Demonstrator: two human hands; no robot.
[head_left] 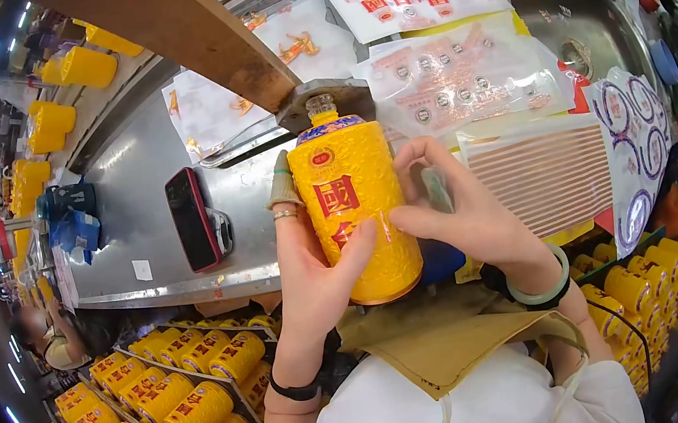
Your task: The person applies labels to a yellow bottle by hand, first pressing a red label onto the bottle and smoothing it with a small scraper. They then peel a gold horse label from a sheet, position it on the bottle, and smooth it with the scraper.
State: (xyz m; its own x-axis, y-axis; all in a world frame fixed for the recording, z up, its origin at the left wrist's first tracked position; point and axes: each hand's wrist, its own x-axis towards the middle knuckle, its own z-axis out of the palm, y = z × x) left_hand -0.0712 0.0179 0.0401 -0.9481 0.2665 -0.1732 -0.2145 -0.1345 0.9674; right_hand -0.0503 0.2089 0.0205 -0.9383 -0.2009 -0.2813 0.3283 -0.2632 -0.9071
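Note:
A yellow embossed bottle (363,200) with red characters, a blue patterned shoulder band and a clear glass neck lies in front of me, its neck against a metal piece (323,89) at the end of a wooden beam. My left hand (310,249) grips the bottle's left side, thumb across its front. One finger wears a pale finger cot (282,180), another a ring. At the bottle's right side is my right hand (466,203), thumb and forefinger bent against it. A greenish cover (436,190) shows on another of its fingers.
Printed decal sheets (458,76) and a striped sheet (540,181) cover the bench's right side, beside a sink (579,21). A phone (193,219) lies left on the metal bench (124,175). Crates of yellow bottles (166,397) stand below; a co-worker (60,334) is far left.

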